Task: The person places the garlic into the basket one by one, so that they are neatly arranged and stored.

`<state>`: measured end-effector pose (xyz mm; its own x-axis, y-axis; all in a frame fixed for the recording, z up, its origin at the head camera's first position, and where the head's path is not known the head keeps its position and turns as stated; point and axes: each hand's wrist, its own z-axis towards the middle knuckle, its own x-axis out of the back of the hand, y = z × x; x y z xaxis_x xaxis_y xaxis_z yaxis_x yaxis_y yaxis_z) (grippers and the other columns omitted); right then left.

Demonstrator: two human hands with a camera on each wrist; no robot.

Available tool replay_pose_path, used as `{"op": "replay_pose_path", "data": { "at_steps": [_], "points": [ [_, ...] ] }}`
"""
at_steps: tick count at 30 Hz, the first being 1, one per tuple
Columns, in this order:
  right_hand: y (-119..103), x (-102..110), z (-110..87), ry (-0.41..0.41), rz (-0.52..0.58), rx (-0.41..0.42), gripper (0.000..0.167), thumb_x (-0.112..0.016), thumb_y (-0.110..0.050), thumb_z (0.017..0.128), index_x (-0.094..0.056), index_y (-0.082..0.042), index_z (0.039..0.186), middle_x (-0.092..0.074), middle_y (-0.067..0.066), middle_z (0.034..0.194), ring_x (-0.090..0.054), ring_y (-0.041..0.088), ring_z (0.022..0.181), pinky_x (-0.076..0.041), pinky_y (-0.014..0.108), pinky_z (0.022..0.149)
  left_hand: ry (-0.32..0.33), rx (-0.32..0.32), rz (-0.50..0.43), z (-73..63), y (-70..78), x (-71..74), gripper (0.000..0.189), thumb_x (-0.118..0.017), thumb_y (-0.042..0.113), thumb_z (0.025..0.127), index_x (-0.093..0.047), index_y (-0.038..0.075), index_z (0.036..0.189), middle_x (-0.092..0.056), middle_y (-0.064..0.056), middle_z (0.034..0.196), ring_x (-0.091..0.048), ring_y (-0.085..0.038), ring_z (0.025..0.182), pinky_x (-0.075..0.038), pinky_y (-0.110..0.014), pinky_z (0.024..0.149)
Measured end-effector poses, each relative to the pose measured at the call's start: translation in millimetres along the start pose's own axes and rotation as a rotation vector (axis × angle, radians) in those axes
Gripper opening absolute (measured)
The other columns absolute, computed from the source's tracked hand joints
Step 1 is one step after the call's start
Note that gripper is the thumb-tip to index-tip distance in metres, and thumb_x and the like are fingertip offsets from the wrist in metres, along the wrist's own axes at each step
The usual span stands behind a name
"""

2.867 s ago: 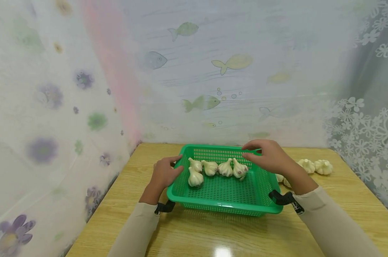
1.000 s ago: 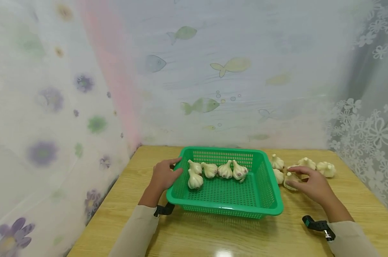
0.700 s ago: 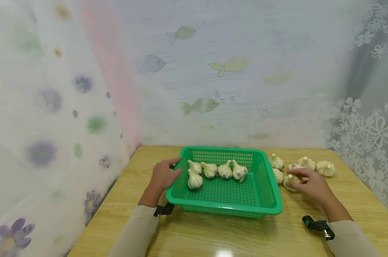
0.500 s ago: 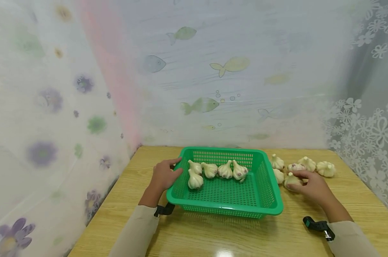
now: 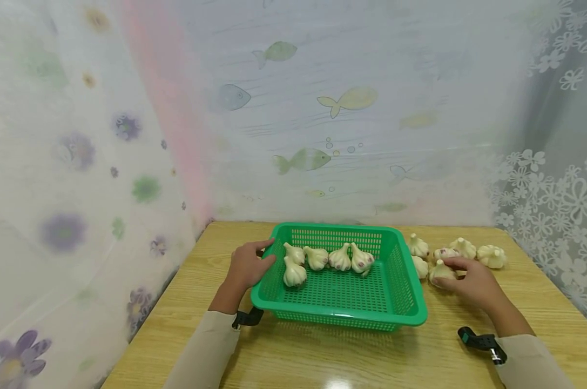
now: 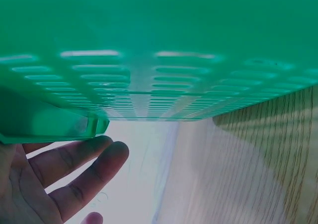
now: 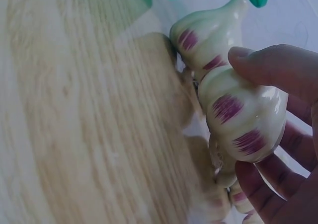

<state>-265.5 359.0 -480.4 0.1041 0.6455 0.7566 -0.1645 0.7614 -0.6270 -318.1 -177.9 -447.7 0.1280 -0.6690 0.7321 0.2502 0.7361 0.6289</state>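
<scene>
In the head view my left hand (image 5: pixel 247 266) holds the left rim of a green plastic basket (image 5: pixel 337 315), thumb at the rim. The left wrist view shows other fingers (image 6: pixel 89 182) of that hand, fairly straight, below the rim beside the slotted wall. Inside the basket several garlic bulbs (image 5: pixel 295 273) lie towards the left and back. Right of the basket, my right hand (image 5: pixel 478 286) grips a garlic bulb (image 5: pixel 441 272) between thumb and fingers. In the right wrist view this garlic bulb (image 7: pixel 243 114), with purple patches, sits against another garlic bulb (image 7: pixel 211 35).
Several more garlic bulbs (image 5: pixel 491 256) stand on the wooden table (image 5: pixel 293 362) around my right hand, some close to the basket's right wall. A patterned curtain (image 5: pixel 293 124) hangs behind the table and along its sides.
My right hand has moved from the basket's back right corner to the garlic outside, and its fingers have closed around one bulb, which has turned slightly. The left hand stays at the rim.
</scene>
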Motion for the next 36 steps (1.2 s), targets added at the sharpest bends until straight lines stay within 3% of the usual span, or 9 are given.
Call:
{"op": "replay_pose_path", "data": {
  "at_steps": [7, 11, 15, 18, 21, 25, 31, 34, 36],
  "points": [
    [-7.0, 5.2, -2.1, 0.005, 0.012, 0.005, 0.075, -0.077, -0.042, 0.093, -0.055, 0.008, 0.143, -0.044, 0.037, 0.152, -0.054, 0.055, 0.127, -0.056, 0.057, 0.09, -0.006, 0.009, -0.001, -0.5, 3.1, -1.0, 0.048, -0.063, 0.032, 0.097, -0.064, 0.026, 0.145, -0.078, -0.005, 0.108, -0.07, -0.026, 0.1, -0.031, -0.067, 0.111],
    [-12.5, 8.6, -2.8, 0.027, 0.012, 0.017, 0.074, -0.077, -0.042, 0.093, -0.055, 0.008, 0.143, -0.046, 0.035, 0.151, -0.057, 0.052, 0.123, -0.058, 0.053, 0.089, -0.003, 0.006, 0.001, -0.3, 2.9, -2.3, 0.049, -0.063, 0.032, 0.096, -0.064, 0.026, 0.145, -0.078, -0.006, 0.111, -0.071, -0.026, 0.102, -0.029, -0.071, 0.112],
    [-16.9, 12.7, -2.3, 0.071, 0.0, 0.043, 0.071, -0.077, -0.04, 0.093, -0.057, 0.007, 0.142, -0.055, 0.032, 0.143, -0.062, 0.049, 0.117, -0.06, 0.033, 0.082, 0.003, -0.011, 0.004, 0.1, 2.8, -3.5, 0.049, -0.063, 0.031, 0.096, -0.064, 0.025, 0.144, -0.078, -0.007, 0.111, -0.071, -0.027, 0.099, -0.035, -0.068, 0.106],
    [-20.3, 15.7, -2.1, 0.097, 0.002, 0.069, 0.068, -0.078, -0.038, 0.093, -0.059, 0.006, 0.141, -0.06, 0.03, 0.139, -0.063, 0.047, 0.114, -0.054, 0.017, 0.077, 0.009, -0.023, 0.006, 0.8, 3.3, -4.2, 0.049, -0.063, 0.031, 0.096, -0.065, 0.024, 0.144, -0.078, -0.006, 0.108, -0.071, -0.026, 0.097, -0.037, -0.065, 0.101],
    [-25.2, 18.5, -1.9, 0.113, 0.008, 0.098, 0.064, -0.078, -0.036, 0.093, -0.061, 0.004, 0.14, -0.061, 0.029, 0.137, -0.063, 0.047, 0.114, -0.049, 0.011, 0.076, 0.013, -0.027, 0.001, 1.5, 3.2, -4.3, 0.049, -0.063, 0.032, 0.096, -0.065, 0.025, 0.144, -0.079, -0.005, 0.107, -0.071, -0.026, 0.096, -0.038, -0.063, 0.1],
    [-36.2, 23.2, -1.3, 0.108, 0.029, 0.107, 0.061, -0.078, -0.038, 0.093, -0.062, -0.001, 0.14, -0.059, 0.028, 0.139, -0.062, 0.046, 0.115, -0.051, 0.013, 0.076, 0.001, -0.023, 0.006, 0.4, 0.7, -3.6, 0.049, -0.062, 0.032, 0.096, -0.064, 0.026, 0.145, -0.077, -0.005, 0.114, -0.071, -0.025, 0.099, -0.039, -0.062, 0.098],
    [-61.5, 32.8, 4.8, 0.095, 0.066, 0.127, 0.061, -0.077, -0.038, 0.094, -0.061, -0.005, 0.143, -0.057, 0.026, 0.143, -0.065, 0.048, 0.11, -0.058, 0.024, 0.071, 0.01, -0.009, 0.015, -1.3, -2.7, 0.4, 0.048, -0.063, 0.03, 0.097, -0.064, 0.025, 0.144, -0.077, -0.007, 0.117, -0.07, -0.02, 0.086, -0.042, -0.051, 0.086],
    [-75.4, 40.2, 11.0, 0.109, 0.055, 0.16, 0.056, -0.078, -0.036, 0.093, -0.063, -0.009, 0.141, -0.061, 0.022, 0.139, -0.067, 0.043, 0.108, -0.057, 0.024, 0.072, 0.007, -0.018, 0.009, -0.6, -1.7, 0.8, 0.047, -0.064, 0.03, 0.098, -0.064, 0.024, 0.144, -0.077, -0.007, 0.118, -0.07, -0.02, 0.089, -0.044, -0.046, 0.08],
    [-83.7, 43.4, 16.5, 0.121, 0.053, 0.188, 0.052, -0.079, -0.036, 0.092, -0.066, -0.014, 0.138, -0.064, 0.015, 0.136, -0.068, 0.032, 0.107, -0.057, 0.022, 0.073, 0.005, -0.024, 0.005, -0.2, -0.5, 0.4, 0.047, -0.065, 0.029, 0.098, -0.064, 0.024, 0.144, -0.077, -0.008, 0.119, -0.071, -0.021, 0.089, -0.044, -0.043, 0.076]
  ]
}}
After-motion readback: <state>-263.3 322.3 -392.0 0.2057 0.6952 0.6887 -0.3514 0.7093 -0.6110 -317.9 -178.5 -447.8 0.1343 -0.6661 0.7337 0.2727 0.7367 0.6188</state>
